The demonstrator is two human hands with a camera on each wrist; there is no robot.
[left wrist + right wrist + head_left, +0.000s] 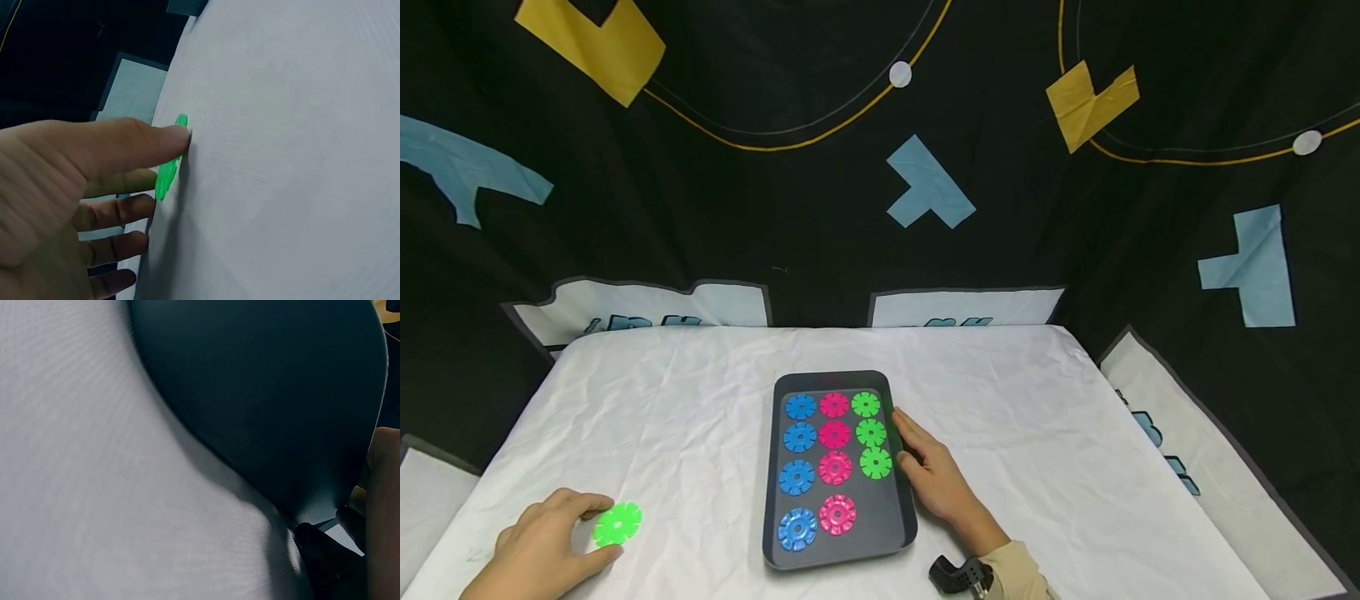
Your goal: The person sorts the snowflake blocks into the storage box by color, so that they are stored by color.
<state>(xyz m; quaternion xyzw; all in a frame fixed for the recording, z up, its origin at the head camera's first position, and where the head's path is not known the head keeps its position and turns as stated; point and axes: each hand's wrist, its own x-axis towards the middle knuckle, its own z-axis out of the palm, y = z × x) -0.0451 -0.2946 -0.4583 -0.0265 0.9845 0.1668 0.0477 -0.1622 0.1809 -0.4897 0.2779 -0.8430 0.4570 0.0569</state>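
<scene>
My left hand [546,542] pinches a bright green notched disc [617,524] between thumb and fingertips at the table's front left. In the left wrist view the disc [167,172] shows edge-on, close to the white cloth, and the other fingers spread below it. A dark grey tray [842,550] lies mid-table. In it are a column of blue discs [797,477], a column of pink discs [835,467] and three green discs [871,432] at the right. My right hand [936,475] holds the tray by its right rim; its fingertips are partly hidden in the right wrist view.
A white cloth [1037,417] covers the table. Behind it hangs a black backdrop [820,225] with blue and yellow shapes. A black strap [958,575] sits at the right wrist, by a beige sleeve [1017,573].
</scene>
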